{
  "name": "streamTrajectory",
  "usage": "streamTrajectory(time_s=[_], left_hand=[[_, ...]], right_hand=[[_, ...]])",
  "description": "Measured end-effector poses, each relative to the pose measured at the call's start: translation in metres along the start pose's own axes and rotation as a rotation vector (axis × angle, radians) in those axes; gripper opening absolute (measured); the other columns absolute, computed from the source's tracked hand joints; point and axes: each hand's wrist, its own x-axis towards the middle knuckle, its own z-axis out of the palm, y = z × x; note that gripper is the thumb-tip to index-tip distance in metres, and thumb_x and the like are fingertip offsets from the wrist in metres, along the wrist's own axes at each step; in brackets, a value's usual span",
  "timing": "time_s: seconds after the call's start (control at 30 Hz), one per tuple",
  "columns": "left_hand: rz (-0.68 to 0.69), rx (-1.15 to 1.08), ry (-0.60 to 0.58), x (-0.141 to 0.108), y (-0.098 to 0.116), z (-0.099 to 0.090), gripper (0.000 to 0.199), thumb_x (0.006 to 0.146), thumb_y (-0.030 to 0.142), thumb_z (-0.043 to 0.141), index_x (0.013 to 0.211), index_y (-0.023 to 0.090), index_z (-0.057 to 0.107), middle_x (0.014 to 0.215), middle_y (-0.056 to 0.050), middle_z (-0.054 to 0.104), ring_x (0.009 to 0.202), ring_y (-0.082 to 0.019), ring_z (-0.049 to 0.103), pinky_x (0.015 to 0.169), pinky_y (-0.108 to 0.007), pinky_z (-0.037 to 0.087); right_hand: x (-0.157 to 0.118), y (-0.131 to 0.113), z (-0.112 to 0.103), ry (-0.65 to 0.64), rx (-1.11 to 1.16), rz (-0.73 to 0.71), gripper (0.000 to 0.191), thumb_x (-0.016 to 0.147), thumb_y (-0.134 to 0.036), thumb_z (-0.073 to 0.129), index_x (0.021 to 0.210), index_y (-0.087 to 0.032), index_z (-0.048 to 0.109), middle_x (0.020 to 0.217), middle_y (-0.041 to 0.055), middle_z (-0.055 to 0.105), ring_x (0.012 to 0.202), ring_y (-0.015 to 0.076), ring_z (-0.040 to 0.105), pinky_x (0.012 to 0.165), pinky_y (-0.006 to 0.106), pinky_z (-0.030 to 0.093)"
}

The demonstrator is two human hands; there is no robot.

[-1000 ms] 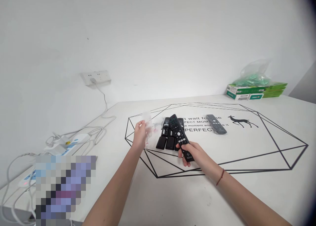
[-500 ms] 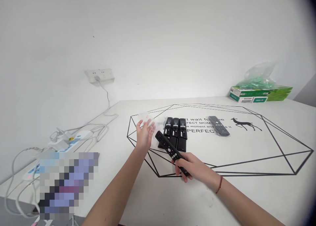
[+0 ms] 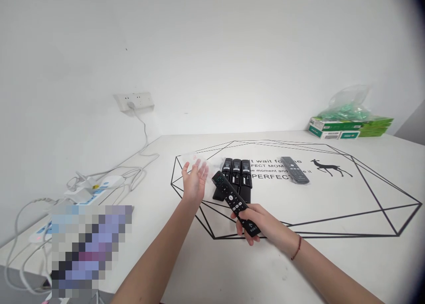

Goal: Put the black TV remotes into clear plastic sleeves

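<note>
My right hand (image 3: 250, 224) is wrapped round the lower end of a black remote (image 3: 231, 198), its buttons facing up. Left of it, my left hand (image 3: 195, 180) has its fingers apart, palm toward the remote, at a clear plastic bag (image 3: 210, 190); whether the fingers grip the bag is hard to tell. Behind the held remote, three black remotes (image 3: 236, 167) lie face down side by side, battery compartments uncovered, with black covers (image 3: 245, 194) at their near ends. To the right lies another remote (image 3: 295, 170) in clear plastic wrap.
Green and white boxes (image 3: 335, 125) with a plastic bag (image 3: 348, 104) on top stand at the back right. A power strip (image 3: 106, 186) with tangled white cables lies on the left, near a pixelated object (image 3: 96, 246). The white table (image 3: 332, 268) has black printed lines.
The remote in my right hand has turned so that its button face shows more, and its top end has moved slightly right. My left hand has barely moved.
</note>
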Motion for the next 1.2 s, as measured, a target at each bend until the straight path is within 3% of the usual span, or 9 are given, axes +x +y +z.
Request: streamTrajectory(time_s=[0.43, 0.6, 0.67, 0.77, 0.83, 0.93, 1.03, 1.1, 1.2], left_hand=[[0.035, 0.049, -0.118, -0.016, -0.006, 0.008, 0.036, 0.086, 0.02, 0.051, 0.117, 0.031, 0.035, 0.13, -0.006, 0.05, 0.104, -0.017, 0.06, 0.084, -0.031, 0.053], [0.0, 0.097, -0.201, -0.029, -0.011, 0.013, 0.045, 0.085, 0.023, 0.054, 0.123, 0.032, 0.031, 0.129, -0.007, 0.051, 0.104, -0.017, 0.06, 0.08, -0.029, 0.053], [-0.046, 0.137, -0.242, -0.037, -0.015, 0.015, 0.059, 0.083, 0.027, 0.058, 0.131, 0.034, 0.024, 0.127, -0.007, 0.054, 0.102, -0.017, 0.061, 0.077, -0.029, 0.053], [-0.133, 0.204, -0.308, -0.049, -0.023, 0.016, 0.077, 0.08, 0.032, 0.062, 0.139, 0.032, 0.014, 0.114, -0.006, 0.062, 0.091, -0.016, 0.063, 0.074, -0.029, 0.053], [-0.186, 0.256, -0.373, -0.053, -0.025, 0.017, 0.07, 0.078, 0.036, 0.063, 0.138, 0.024, 0.027, 0.104, -0.006, 0.065, 0.083, -0.016, 0.064, 0.07, -0.027, 0.052], [-0.213, 0.294, -0.416, -0.053, -0.021, 0.021, 0.046, 0.078, 0.038, 0.061, 0.115, 0.014, 0.053, 0.095, -0.008, 0.066, 0.074, -0.015, 0.063, 0.063, -0.025, 0.05], [-0.266, 0.242, -0.304, -0.051, -0.012, 0.025, 0.034, 0.079, 0.03, 0.058, 0.108, 0.014, 0.055, 0.099, -0.01, 0.065, 0.077, -0.016, 0.064, 0.063, -0.026, 0.05], [-0.331, 0.201, -0.248, -0.052, -0.009, 0.028, 0.033, 0.079, 0.025, 0.055, 0.111, 0.015, 0.054, 0.099, -0.01, 0.065, 0.079, -0.016, 0.064, 0.065, -0.025, 0.051], [-0.373, 0.19, -0.226, -0.057, -0.012, 0.028, 0.03, 0.079, 0.026, 0.055, 0.107, 0.016, 0.055, 0.082, -0.005, 0.064, 0.067, -0.012, 0.062, 0.063, -0.024, 0.051]], right_hand=[[-0.001, -0.002, 0.002, -0.045, 0.046, 0.055, 0.029, 0.077, -0.035, 0.044, 0.091, -0.012, 0.055, 0.066, 0.0051, 0.065, 0.038, 0.0102, 0.053, 0.036, 0.02, 0.028], [-0.003, -0.003, 0.001, -0.037, 0.058, 0.059, 0.032, 0.082, -0.041, 0.042, 0.098, -0.015, 0.052, 0.081, 0.0081, 0.069, 0.044, 0.0128, 0.06, 0.041, 0.022, 0.039], [-0.003, -0.004, 0.001, -0.004, 0.014, 0.07, 0.034, 0.084, -0.048, 0.041, 0.098, -0.017, 0.049, 0.086, 0.0085, 0.069, 0.039, 0.0109, 0.057, 0.037, 0.021, 0.036], [-0.001, -0.005, -0.001, 0.092, -0.057, -0.006, 0.04, 0.085, -0.056, 0.041, 0.089, -0.017, 0.049, 0.08, 0.0064, 0.068, 0.03, 0.003, 0.04, 0.031, 0.018, 0.022], [0.0, -0.005, -0.004, 0.138, -0.042, -0.079, 0.04, 0.084, -0.056, 0.044, 0.085, -0.016, 0.05, 0.078, 0.0042, 0.064, 0.032, 0.0005, 0.036, 0.032, 0.017, 0.02], [0.0, -0.006, -0.007, 0.066, 0.043, -0.14, 0.032, 0.078, -0.045, 0.061, 0.09, -0.016, 0.053, 0.081, 0.0026, 0.059, 0.048, 0.005, 0.05, 0.039, 0.017, 0.033], [-0.002, -0.008, -0.007, -0.112, 0.111, -0.165, 0.037, 0.072, -0.031, 0.069, 0.104, -0.018, 0.054, 0.095, 0.0048, 0.056, 0.077, 0.0149, 0.062, 0.058, 0.024, 0.049], [-0.003, -0.007, -0.004, -0.153, 0.104, -0.168, 0.047, 0.074, -0.029, 0.068, 0.116, -0.021, 0.049, 0.101, 0.0057, 0.054, 0.082, 0.0176, 0.063, 0.065, 0.03, 0.052], [-0.001, -0.005, 0.0, 0.013, -0.011, -0.216, 0.063, 0.075, -0.03, 0.065, 0.129, -0.027, 0.034, 0.104, 0.0056, 0.054, 0.072, 0.0149, 0.062, 0.058, 0.03, 0.052]])
